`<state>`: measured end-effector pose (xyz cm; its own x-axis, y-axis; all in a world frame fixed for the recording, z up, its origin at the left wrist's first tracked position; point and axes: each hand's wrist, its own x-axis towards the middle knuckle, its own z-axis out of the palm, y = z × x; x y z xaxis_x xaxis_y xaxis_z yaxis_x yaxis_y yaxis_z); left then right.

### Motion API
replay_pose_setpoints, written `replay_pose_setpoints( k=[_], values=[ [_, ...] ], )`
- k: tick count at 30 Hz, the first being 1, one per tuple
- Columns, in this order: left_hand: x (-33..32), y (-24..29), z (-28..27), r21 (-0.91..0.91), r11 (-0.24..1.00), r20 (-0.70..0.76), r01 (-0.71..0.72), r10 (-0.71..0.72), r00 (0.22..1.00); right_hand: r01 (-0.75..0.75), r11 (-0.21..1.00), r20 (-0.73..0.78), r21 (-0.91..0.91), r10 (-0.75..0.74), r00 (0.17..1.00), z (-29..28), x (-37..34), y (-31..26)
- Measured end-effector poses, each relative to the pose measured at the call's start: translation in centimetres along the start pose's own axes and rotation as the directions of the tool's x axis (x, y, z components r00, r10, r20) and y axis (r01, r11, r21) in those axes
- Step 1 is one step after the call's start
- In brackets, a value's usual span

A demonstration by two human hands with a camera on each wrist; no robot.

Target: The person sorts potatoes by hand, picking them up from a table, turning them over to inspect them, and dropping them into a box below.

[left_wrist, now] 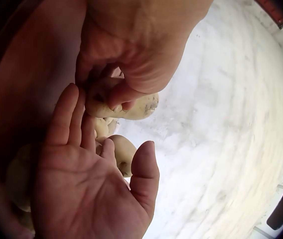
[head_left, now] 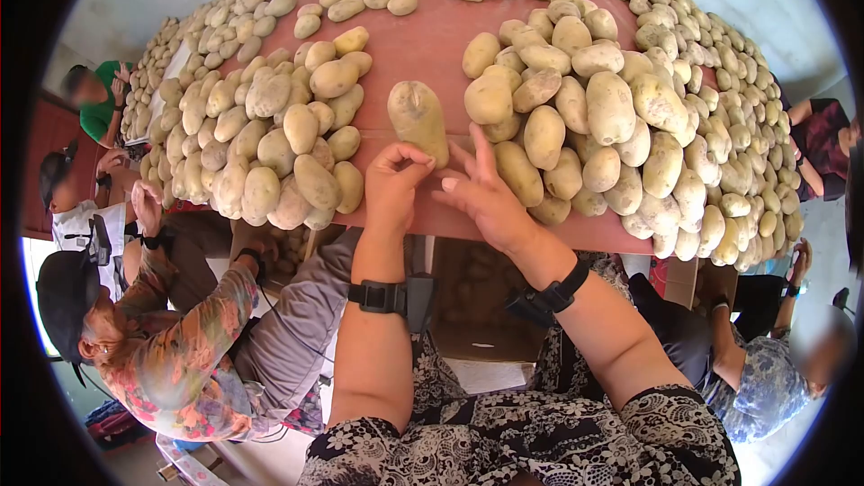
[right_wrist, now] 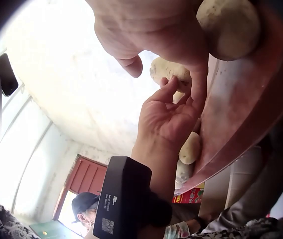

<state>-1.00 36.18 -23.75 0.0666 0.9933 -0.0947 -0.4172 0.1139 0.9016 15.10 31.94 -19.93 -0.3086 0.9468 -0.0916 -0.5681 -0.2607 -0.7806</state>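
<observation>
A large oblong potato (head_left: 416, 117) stands out over the red table between two heaps. My left hand (head_left: 394, 182) pinches it at the near end with thumb and fingers. In the left wrist view, the left thumb lies across the potato (left_wrist: 144, 105), and part of it is hidden behind the hand. My right hand (head_left: 490, 198) is just to the right, its fingers straight and spread. The palm of the right hand (left_wrist: 94, 184) faces up in the left wrist view, fingertips close to the left hand. Nothing lies in that palm.
Potato heaps flank the hands, one on the left (head_left: 261, 144) and a bigger one on the right (head_left: 612, 117). More potatoes lie at the back of the red table (head_left: 405, 45). Below its edge is an open cardboard box (head_left: 477, 333). People sit at both sides, one in a floral shirt (head_left: 180, 360).
</observation>
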Motion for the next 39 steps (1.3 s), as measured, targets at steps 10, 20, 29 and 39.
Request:
replay_pose_setpoints(
  k=[10,20,29,39],
  values=[
    [0.2,-0.2,-0.5,-0.063,0.982,-0.105,0.178,-0.183,0.977,-0.112,0.991,-0.025,-0.068,0.111,0.994,-0.3,-0.1,0.1],
    [-0.3,1.4,0.1,0.054,0.997,0.165,-0.063,0.053,0.985,0.164,0.932,0.072,-0.323,-0.149,0.986,-0.1,0.0,0.1],
    [-0.7,1.8,0.8,0.101,0.993,0.254,-0.061,0.034,0.967,0.213,0.841,-0.003,-0.498,-0.248,0.969,-0.2,-0.3,-0.4],
    [-0.8,2.0,0.0,0.022,0.999,0.293,-0.027,0.019,0.956,0.18,0.882,-0.066,-0.436,-0.231,0.971,-0.5,-0.3,-0.4]
  ],
)
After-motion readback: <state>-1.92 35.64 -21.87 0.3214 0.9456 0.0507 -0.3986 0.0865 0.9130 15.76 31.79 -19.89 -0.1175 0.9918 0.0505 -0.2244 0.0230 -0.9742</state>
